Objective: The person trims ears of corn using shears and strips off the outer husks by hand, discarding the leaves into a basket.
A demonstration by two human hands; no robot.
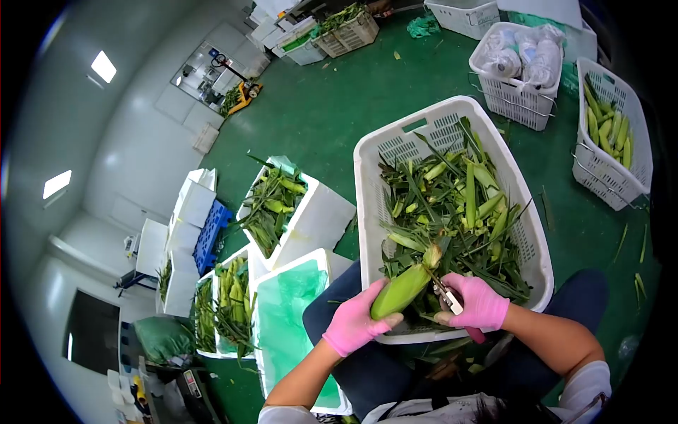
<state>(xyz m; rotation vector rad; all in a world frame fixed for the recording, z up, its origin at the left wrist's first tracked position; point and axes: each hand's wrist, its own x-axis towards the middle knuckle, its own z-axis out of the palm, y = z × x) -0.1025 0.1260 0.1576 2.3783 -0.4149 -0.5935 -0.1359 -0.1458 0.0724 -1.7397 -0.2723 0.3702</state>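
My left hand (359, 318), in a pink glove, is wrapped round the lower part of a green ear of corn (401, 291), whose silk end points up and to the right. My right hand (474, 302), also gloved in pink, is closed on pruning shears (450, 299) with a dark red handle; their blades are close to the top of the ear. Both hands are over the near edge of a large white crate (544, 244), which holds a heap of cut husks and leaves (431, 191).
White foam boxes (318, 219) with leaves and corn stand at the left, beside one lined with green plastic (293, 304). At the right are a crate of wrapped bundles (512, 95) and a crate of corn ears (593, 173). A yellow pallet jack (247, 92) stands farther back.
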